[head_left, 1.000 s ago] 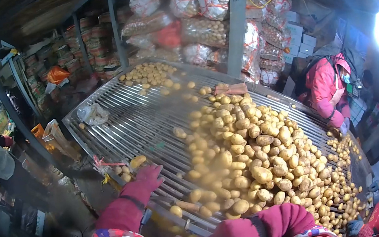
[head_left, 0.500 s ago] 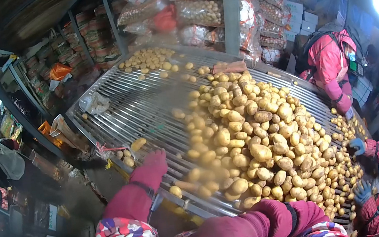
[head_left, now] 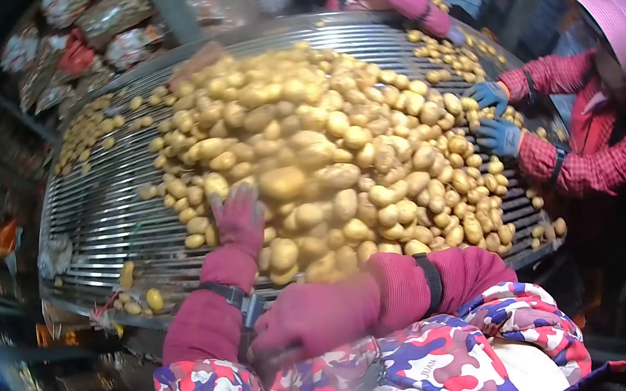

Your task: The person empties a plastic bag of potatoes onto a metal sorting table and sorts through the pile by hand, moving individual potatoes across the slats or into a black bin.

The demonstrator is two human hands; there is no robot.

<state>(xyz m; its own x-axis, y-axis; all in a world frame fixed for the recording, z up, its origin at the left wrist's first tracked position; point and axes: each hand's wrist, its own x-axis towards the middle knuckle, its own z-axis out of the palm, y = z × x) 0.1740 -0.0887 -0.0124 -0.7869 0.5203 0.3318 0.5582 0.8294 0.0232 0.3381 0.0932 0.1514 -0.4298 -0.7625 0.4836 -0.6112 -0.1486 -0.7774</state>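
A large heap of potatoes (head_left: pixel 356 157) covers the slatted metal table (head_left: pixel 131 194). My left hand (head_left: pixel 239 216), in a magenta glove, rests at the heap's near left side. Its fingers are stretched out and touch potatoes; none is gripped. My right hand (head_left: pixel 311 315), also gloved, is held in front of my body at the table's near edge, blurred, with its fingers turned down and mostly hidden. Whether it holds anything does not show.
A co-worker in a pink hat (head_left: pixel 615 21) works at the right with blue gloves (head_left: pixel 500 137) among small potatoes. Another person's pink sleeve (head_left: pixel 414 2) reaches over the far edge. Filled sacks (head_left: pixel 113 19) are stacked at the back left. A plastic bag (head_left: pixel 55 254) lies at the table's left.
My view has turned right and come closer over the heap. My left hand has moved from the table's near edge onto the potatoes. The right hand stays close to my body.
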